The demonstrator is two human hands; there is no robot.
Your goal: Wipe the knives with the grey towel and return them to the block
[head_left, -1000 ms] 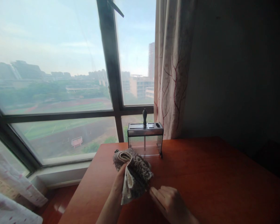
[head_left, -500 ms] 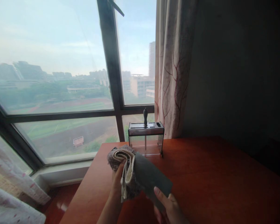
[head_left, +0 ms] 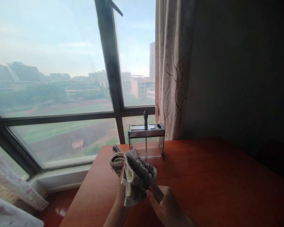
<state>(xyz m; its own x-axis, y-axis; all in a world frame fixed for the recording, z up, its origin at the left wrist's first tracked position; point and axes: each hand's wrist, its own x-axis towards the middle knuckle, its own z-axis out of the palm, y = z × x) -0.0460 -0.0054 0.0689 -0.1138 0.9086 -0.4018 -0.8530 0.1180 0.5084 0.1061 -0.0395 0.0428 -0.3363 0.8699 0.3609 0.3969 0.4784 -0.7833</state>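
My left hand (head_left: 120,189) is closed on a folded grey-brown and cream towel (head_left: 134,186), its fingers mostly hidden beneath the cloth. A cleaver (head_left: 142,173) lies against the towel, its broad blade now seen almost edge-on. My right hand (head_left: 168,203) grips the near end of the cleaver, thumb along its side. A dark, round-ended piece (head_left: 115,149) sticks out past the towel's far side; it looks like a handle end, but the cloth hides how it joins.
A clear-sided knife block (head_left: 146,134) with a black-handled rod standing in it is at the table's far edge. The reddish wooden table (head_left: 203,179) reaches right. Beyond are a window (head_left: 61,116) and a patterned curtain (head_left: 172,78).
The cleaver has turned from showing its flat face to nearly edge-on. The towel has spread rightward along the blade, and the dark end now shows beyond it.
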